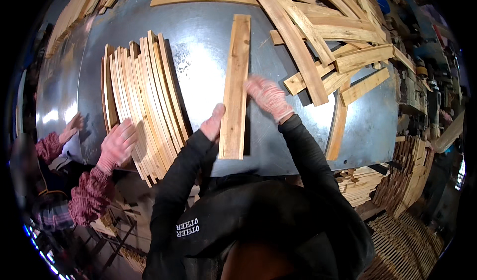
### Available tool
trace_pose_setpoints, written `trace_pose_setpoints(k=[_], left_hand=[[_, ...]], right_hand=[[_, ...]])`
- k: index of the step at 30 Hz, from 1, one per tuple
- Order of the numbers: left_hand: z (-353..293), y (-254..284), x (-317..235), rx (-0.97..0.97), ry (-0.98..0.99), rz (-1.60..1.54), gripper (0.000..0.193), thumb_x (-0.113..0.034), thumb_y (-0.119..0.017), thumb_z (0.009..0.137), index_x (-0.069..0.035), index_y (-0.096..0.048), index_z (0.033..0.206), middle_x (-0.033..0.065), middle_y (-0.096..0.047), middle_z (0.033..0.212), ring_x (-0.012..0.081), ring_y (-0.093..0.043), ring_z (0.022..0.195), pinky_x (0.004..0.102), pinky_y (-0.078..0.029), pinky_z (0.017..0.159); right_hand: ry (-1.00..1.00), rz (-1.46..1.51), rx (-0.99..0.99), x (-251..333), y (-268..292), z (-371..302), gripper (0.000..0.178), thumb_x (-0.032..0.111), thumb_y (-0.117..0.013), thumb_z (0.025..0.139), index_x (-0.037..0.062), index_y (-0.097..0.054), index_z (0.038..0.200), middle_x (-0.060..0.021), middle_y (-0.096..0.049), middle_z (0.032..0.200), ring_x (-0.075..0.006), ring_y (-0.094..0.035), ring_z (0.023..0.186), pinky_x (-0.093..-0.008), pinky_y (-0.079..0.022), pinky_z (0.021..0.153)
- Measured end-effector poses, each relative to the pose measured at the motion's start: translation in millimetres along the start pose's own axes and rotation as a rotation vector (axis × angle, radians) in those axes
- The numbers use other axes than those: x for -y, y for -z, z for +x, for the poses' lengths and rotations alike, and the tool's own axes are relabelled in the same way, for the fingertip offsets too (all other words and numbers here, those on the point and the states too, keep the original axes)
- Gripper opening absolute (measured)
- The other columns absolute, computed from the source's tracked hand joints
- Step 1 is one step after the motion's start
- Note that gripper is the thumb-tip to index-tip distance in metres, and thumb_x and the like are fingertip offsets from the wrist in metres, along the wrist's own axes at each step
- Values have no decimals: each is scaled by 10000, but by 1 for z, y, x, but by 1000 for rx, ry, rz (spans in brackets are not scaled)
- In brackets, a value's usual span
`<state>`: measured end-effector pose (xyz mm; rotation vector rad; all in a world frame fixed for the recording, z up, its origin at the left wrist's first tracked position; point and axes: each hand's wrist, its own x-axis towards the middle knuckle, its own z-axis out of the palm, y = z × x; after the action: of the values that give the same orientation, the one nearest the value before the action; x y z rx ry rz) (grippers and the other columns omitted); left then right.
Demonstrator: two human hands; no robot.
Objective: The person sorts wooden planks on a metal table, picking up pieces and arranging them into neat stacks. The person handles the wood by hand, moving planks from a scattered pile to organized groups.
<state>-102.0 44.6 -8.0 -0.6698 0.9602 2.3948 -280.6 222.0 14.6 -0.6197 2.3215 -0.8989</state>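
Both long edges attended: left hand clamped on board, nearer end, fingers hidden; right hand at opposite edge, farther up, blurred, cannot tell if gripping. Long axis near-to-far, between slat row left, heaped boards right.

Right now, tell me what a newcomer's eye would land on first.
First, the single wooden board in mid-picture, between the person's gloved left hand and right hand. Next, the jumbled heap of boards at the metal table's upper right. Then the neat row of slats on the left, a co-worker's gloved hand by its lower left edge.
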Motion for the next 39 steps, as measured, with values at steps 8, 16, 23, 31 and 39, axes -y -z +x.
trace_pose_setpoints(k=[8, 16, 23, 31, 39], left_hand=[[36, -35, 14, -175, -124, 455, 448, -310, -701, 917, 33, -623, 1195, 125, -698, 1073, 191, -655, 1023, 298, -511, 928], [63, -71, 36, -232, -238, -441, 669, -525, -688, 880, 5, -560, 1269, 148, -655, 1139, 240, -639, 1069, 375, -541, 915], [77, -58, 29, -260, -240, 157, 290, -271, -682, 896, 9, -714, 966, 73, -726, 910, 180, -648, 914, 331, -459, 929], [79, -51, 39, -358, -410, 475, 764, -622, -574, 917, 24, -503, 1318, 128, -629, 1179, 218, -613, 1043, 337, -479, 959], [61, -89, 32, -154, -415, -282, 858, -540, -657, 886, -36, -320, 1493, 178, -513, 1396, 305, -520, 1275, 462, -449, 1063]], right_hand=[[-228, -734, -476, -66, 102, 24, 540, 257, -676, 807, 56, -466, 1262, -199, -598, 1152, -401, -597, 1083, -497, -493, 886], [120, -68, -2, -18, 41, -4, 637, 491, -559, 935, 21, -523, 1364, -200, -675, 1174, -313, -626, 1134, -398, -457, 1008], [-157, -643, -534, -109, 175, 83, 503, 320, -674, 800, 63, -441, 1163, -242, -623, 1079, -414, -647, 929, -500, -529, 786], [-57, -68, 91, -19, 17, -62, 1029, 556, -676, 834, -94, -158, 1441, -305, -466, 1242, -370, -521, 1164, -405, -487, 937], [-259, 774, 273, -28, 8, -65, 1197, 349, -856, 707, -77, -91, 1523, -237, -477, 1379, -270, -464, 1299, -348, -410, 1074]])
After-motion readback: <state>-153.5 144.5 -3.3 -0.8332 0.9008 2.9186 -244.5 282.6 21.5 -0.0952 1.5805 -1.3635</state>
